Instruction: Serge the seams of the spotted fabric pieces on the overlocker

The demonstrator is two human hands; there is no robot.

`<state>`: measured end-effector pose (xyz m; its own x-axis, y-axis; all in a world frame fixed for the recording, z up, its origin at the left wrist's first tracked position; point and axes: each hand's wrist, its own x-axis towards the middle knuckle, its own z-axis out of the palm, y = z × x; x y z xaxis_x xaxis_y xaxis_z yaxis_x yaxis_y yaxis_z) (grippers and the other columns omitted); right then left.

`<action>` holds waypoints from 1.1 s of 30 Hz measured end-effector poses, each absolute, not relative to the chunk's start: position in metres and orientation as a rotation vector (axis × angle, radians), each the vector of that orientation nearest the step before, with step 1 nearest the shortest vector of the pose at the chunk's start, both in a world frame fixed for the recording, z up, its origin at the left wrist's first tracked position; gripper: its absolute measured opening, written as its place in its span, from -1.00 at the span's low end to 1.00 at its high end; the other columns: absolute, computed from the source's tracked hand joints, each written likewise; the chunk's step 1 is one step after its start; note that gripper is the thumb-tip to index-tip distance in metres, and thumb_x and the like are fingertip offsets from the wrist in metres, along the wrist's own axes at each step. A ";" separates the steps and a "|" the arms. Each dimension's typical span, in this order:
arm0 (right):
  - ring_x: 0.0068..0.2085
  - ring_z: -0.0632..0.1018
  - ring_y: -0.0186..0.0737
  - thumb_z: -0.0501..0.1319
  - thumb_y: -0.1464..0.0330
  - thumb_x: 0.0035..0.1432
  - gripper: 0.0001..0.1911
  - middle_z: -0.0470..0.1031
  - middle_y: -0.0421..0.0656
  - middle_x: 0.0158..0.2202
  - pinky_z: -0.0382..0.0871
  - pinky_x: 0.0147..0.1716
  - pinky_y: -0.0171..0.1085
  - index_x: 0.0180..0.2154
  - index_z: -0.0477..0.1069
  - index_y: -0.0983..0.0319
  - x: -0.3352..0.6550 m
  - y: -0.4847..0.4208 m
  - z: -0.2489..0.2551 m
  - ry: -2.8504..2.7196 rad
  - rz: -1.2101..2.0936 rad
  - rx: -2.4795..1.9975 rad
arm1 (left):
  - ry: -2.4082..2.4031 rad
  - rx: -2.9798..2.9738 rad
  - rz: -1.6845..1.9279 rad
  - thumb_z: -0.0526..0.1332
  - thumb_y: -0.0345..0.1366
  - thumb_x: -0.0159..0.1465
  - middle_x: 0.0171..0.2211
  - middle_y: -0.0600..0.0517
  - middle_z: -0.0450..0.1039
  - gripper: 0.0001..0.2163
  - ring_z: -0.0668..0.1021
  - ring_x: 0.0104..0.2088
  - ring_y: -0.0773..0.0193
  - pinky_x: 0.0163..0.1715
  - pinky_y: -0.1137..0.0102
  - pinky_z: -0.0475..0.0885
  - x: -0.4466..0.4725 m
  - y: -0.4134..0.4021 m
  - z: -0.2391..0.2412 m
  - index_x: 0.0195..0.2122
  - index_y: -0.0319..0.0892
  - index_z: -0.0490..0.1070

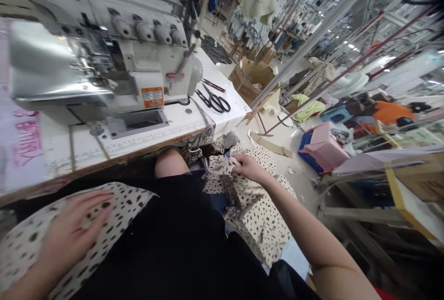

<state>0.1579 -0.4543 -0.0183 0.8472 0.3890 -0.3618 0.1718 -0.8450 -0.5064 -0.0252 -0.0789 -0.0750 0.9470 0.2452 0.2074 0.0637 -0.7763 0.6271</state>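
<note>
My left hand (74, 230) lies flat, fingers stretched out, on a cream piece of fabric with black spots (27, 240) that rests on my lap at the lower left. My right hand (248, 167) reaches down to the right of my knee and pinches the top piece of a pile of the same spotted fabric (256, 216) beside my seat. An overlock sewing machine (104, 45) stands on the white table (145, 138) in front of me.
Black scissors (215, 101) lie on the table's right end. A cardboard box (251, 78) and a pink crate (324, 149) stand on the floor to the right. Garment racks and another person in an orange top (391, 111) fill the far right.
</note>
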 end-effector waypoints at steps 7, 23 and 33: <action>-0.52 0.31 -0.41 0.29 0.22 -0.02 -0.75 0.29 -0.28 -0.57 0.24 -0.53 -0.42 -0.47 0.42 0.30 0.118 -0.330 0.047 -0.742 0.918 -1.761 | -0.460 2.196 0.416 0.21 -0.19 0.17 0.10 -0.11 0.21 -0.51 0.28 0.11 0.13 0.10 0.23 0.24 0.021 -0.141 -0.003 0.11 -0.10 0.13; -0.69 0.29 -0.46 0.23 0.18 0.03 -0.72 0.23 -0.35 -0.72 0.12 -0.72 -0.46 -0.50 0.32 0.25 0.157 -0.294 0.043 -0.630 1.093 -1.810 | -0.149 1.834 0.324 0.14 -0.37 0.22 -0.38 0.03 0.38 -0.91 0.45 -0.34 0.37 -0.31 0.47 0.34 0.008 -0.123 0.005 -0.36 -0.18 0.44; -0.37 0.45 -0.28 0.12 0.41 0.09 -0.87 0.43 -0.20 -0.47 0.32 -0.33 -0.32 -0.41 0.44 0.25 0.095 -0.279 0.027 -0.854 0.579 -1.808 | 0.008 1.920 0.529 0.18 -0.36 0.19 -0.40 0.03 0.41 -0.93 0.46 -0.35 0.35 -0.32 0.47 0.37 0.013 -0.133 0.013 -0.37 -0.16 0.45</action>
